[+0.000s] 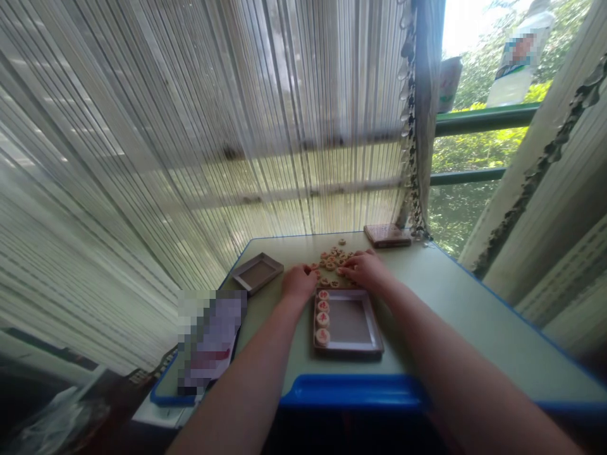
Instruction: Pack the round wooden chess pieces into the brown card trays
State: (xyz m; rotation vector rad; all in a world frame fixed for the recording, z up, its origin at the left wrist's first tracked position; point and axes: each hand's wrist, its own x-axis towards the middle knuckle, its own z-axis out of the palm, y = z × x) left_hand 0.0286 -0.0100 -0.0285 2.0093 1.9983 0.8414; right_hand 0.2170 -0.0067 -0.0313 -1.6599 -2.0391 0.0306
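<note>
Round wooden Chinese chess pieces (331,265) lie in a loose heap toward the far side of the table. At the heap's left edge my left hand (298,282) has its thumb and fingers closed around a Chinese chess piece (314,270), partly hidden by the fingertips. My right hand (367,269) reaches over the right side of the heap, fingers stretched out and touching pieces there. Nearer to me, between my forearms, sits a shallow box (348,354). Several pieces with red characters (323,319) form a column along its left inner side.
A second shallow box part (258,273) rests at the table's left. In front of it lies a flat dark-edged item (213,341), partly blurred out. A brown flat box (387,236) is at the back edge, by the string curtain (284,126). A bottle (519,63) and can (449,85) stand by the window rail.
</note>
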